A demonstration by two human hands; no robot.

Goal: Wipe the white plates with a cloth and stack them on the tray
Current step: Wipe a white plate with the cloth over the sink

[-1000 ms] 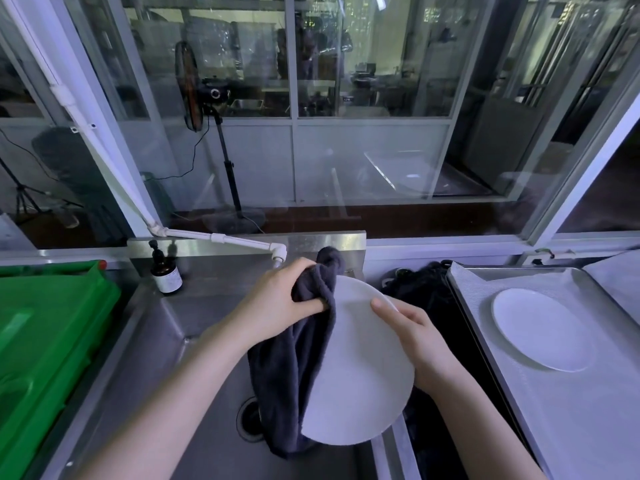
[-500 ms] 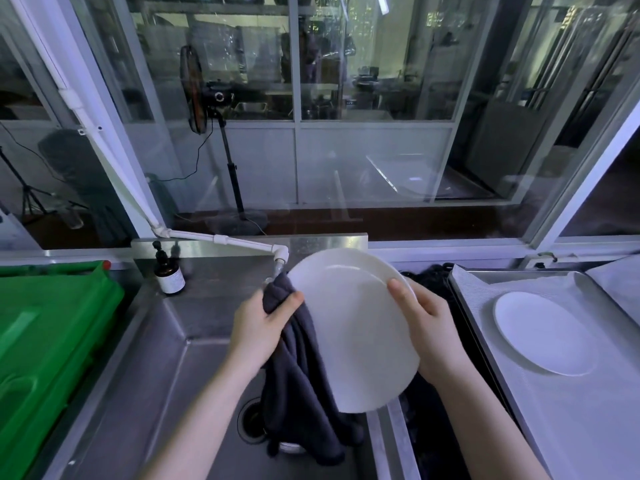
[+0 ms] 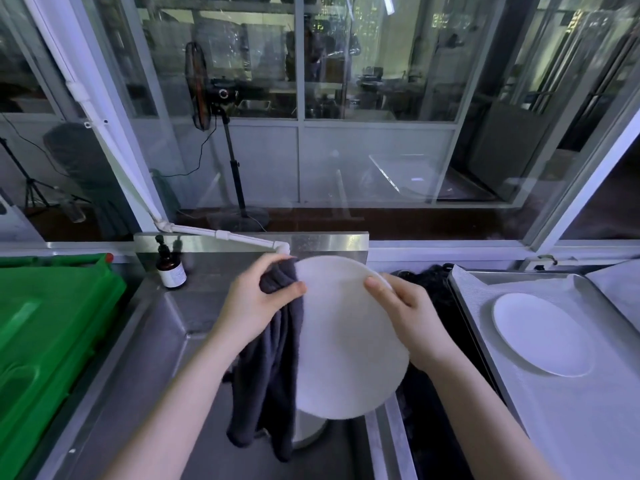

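Head view: I hold the plate [image 3: 346, 337] tilted over the sink [image 3: 166, 341], my right hand [image 3: 408, 320] gripping its right rim, my left hand [image 3: 258, 303] pinching the cloth [image 3: 266, 382] against its left rim. The tray [image 3: 554, 427] lies to my right, nearer the right hand, with one plate [image 3: 542, 334] already in it. Another plate seems to sit in the sink below.

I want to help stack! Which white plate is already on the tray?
The plate lying flat on the metal tray at the right. The other plate is held up over the sink by both hands.
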